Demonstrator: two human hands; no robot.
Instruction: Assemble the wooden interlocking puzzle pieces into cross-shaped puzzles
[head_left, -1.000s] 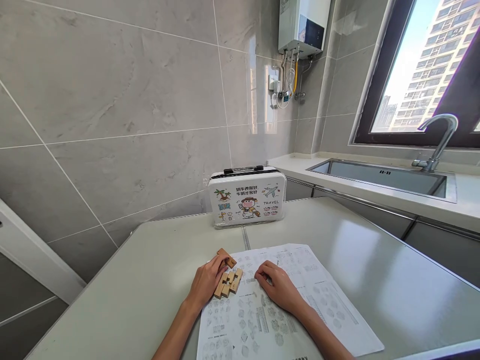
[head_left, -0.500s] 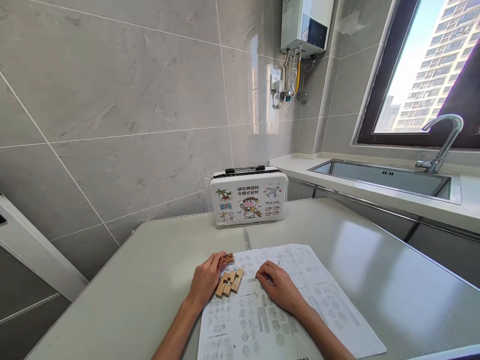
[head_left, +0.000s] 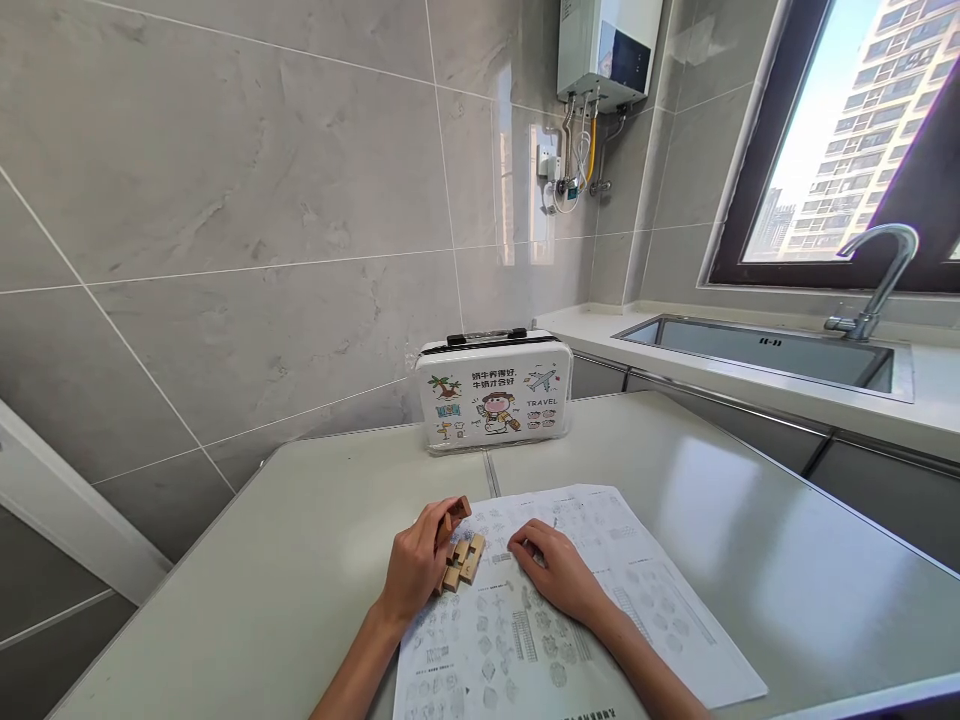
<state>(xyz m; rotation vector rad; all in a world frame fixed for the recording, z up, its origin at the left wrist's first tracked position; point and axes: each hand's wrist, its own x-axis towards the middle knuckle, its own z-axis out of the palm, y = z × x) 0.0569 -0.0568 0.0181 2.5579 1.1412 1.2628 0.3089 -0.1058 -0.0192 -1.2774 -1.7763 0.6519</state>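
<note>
My left hand (head_left: 415,570) is closed on a small wooden puzzle piece (head_left: 456,511), held a little above the table. Just right of it a cluster of wooden puzzle pieces (head_left: 464,561) lies on the left edge of a printed instruction sheet (head_left: 570,620). My right hand (head_left: 556,573) rests on that sheet with its fingers curled and pressing down, holding nothing that I can see.
A small white suitcase-shaped tin (head_left: 493,394) with cartoon prints stands at the back of the grey table (head_left: 300,560) by the tiled wall. To the right are a steel sink (head_left: 765,348) and tap (head_left: 877,280) under a window. A water heater (head_left: 604,50) hangs above.
My left hand has turned and lifted the single wooden piece slightly, tilting it up. The cluster on the sheet and my right hand stay put.
</note>
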